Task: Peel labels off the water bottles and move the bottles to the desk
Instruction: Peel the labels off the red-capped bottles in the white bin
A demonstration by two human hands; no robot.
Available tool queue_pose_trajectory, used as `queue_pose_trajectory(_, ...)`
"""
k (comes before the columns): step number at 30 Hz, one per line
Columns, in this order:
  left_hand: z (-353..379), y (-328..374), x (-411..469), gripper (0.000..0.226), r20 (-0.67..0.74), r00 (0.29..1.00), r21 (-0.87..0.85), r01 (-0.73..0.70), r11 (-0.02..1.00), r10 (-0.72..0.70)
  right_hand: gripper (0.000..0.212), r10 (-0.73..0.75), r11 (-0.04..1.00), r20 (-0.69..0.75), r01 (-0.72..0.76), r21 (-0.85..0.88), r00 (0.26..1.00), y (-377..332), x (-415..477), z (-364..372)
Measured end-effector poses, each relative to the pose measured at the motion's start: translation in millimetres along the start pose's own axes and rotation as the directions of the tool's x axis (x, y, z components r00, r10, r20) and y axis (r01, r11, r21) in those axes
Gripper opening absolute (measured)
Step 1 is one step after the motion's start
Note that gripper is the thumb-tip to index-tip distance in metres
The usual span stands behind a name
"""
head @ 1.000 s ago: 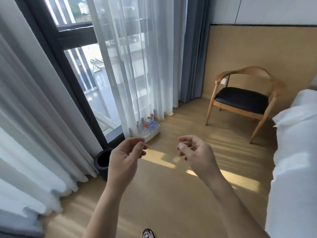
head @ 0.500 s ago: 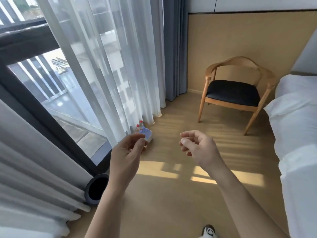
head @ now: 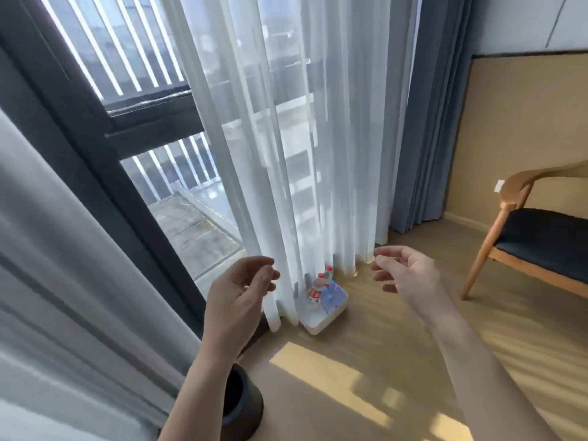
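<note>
Two bare hands are hanging in the air over the wooden floor point(head: 397, 361), both empty. The left hand point(head: 238, 297) is loosely curled, fingers bent inward and slightly apart, thumb near the fingertips but gripping nothing. The right hand point(head: 404, 272) is likewise half curled, fingers relaxed and separated, touching nothing.

Between and beyond the two hands, one white tray point(head: 321, 316) is sitting on the floor at the foot of the sheer curtain point(head: 286, 154), touching its hem. In the tray, two bottles point(head: 315, 290) with red caps and red labels are standing upright, one just behind the other. Beside them, on the right part of the tray, more bottles without labels point(head: 332, 292) are showing as a bluish clear cluster; their number cannot be told.

One dark round bin point(head: 245, 405) is standing on the floor near the left forearm. One wooden chair point(head: 525, 237) with a dark seat is standing at the right edge, well apart from the tray. One blue-grey drape point(head: 426, 122) is hanging right of the sheer curtain, and one pale heavy curtain point(head: 63, 297) is filling the left side.
</note>
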State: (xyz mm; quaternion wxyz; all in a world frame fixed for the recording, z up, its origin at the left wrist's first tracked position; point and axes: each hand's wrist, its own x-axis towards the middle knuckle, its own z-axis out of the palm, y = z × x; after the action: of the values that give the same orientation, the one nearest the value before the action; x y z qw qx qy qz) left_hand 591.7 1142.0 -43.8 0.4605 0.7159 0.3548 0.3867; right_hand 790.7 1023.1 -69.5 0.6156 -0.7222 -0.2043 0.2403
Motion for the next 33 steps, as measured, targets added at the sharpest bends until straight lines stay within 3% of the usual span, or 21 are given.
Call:
queue_pose_trajectory(12, 119, -5, 93, 0.014, -0.082, 0.984, 0.025, 0.163, 0.986, -0.161, 0.013, 0.056, 0.998, 0.234, -0.046, -0.047, 0.971, 10, 149, -28)
queue_pose_trajectory(22, 194, -51, 176, 0.016, 0.024, 0.968, -0.047, 0.252, 0.967, -0.251, 0.016, 0.179, 0.983, 0.23, -0.166, -0.073, 0.956, 43, 243, -22)
queue_pose_trajectory(27, 241, -88, 257, 0.02, 0.083, 0.93, -0.182, 0.369, 0.912, -0.359, 0.019, 0.144, 0.98, 0.167, -0.118, -0.159, 0.975, 51, 309, -11)
queue_pose_trajectory(33, 266, -121, 341, 0.016, 0.09, 0.906, -0.178, 0.423, 0.888, -0.413, 0.018, 0.254, 0.964, 0.221, -0.228, -0.137, 0.942, 60, 379, 34)
